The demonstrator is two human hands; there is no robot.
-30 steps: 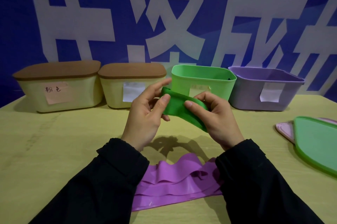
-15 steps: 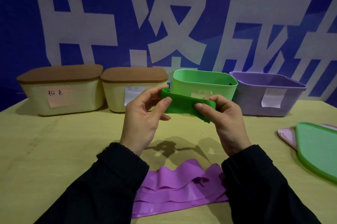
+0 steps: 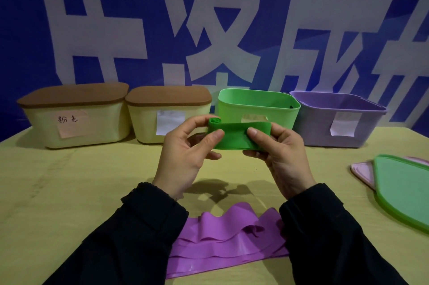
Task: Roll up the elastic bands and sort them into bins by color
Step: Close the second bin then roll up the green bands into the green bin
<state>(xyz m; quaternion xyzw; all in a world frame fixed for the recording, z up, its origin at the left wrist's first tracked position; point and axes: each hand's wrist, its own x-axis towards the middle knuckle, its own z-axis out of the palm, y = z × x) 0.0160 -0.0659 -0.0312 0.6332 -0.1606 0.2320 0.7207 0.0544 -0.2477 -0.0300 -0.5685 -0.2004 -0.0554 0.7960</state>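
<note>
From the left, I see two cream bins with brown lids [image 3: 74,96] shut at the back of the counter [image 3: 69,191]; neither is the target, and a green roll would have nowhere to go there. My left hand [image 3: 185,157] pinches the rolled end of the green band [image 3: 239,135], thumb on the near face and fingers behind the small coil at its top left. That coil looks loose to me, so if the thumb slackens it may spring open. My right hand [image 3: 283,157] pinches the flat free end, held taut in the air just in front of the green bin [image 3: 257,108]. Too much pull there could drag the coil out of my left fingers; too little and the roll may wind crooked. The purple band [image 3: 222,243] lies unrolled on the counter between my sleeves, where a forearm could snag it. The purple bin [image 3: 336,119] stands just beside the green one, both open, so a careless drop could land in the wrong colour.
</note>
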